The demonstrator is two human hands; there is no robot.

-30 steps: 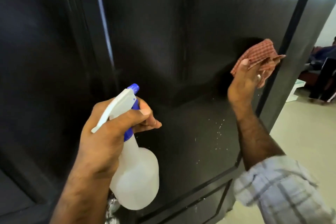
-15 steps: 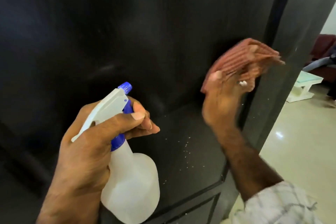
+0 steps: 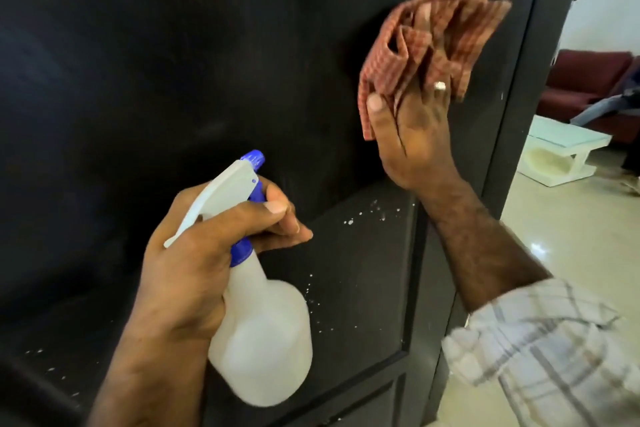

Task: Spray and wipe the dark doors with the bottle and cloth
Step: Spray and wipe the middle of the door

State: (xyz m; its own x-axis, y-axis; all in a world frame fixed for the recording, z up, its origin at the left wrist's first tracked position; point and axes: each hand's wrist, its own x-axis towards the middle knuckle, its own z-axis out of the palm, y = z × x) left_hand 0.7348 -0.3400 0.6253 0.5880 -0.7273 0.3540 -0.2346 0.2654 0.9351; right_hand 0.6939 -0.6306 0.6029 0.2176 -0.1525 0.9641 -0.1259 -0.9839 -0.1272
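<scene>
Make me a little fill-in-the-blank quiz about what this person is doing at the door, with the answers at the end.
1. The left hand grips a white spray bottle with a ____ nozzle tip.
2. The right hand holds a reddish checked ____ against the dark door.
3. White ____ dot the door panel below the right hand.
4. Through the doorway on the right stands a white ____ on the pale floor.

Missing words: blue; cloth; droplets; table
</scene>
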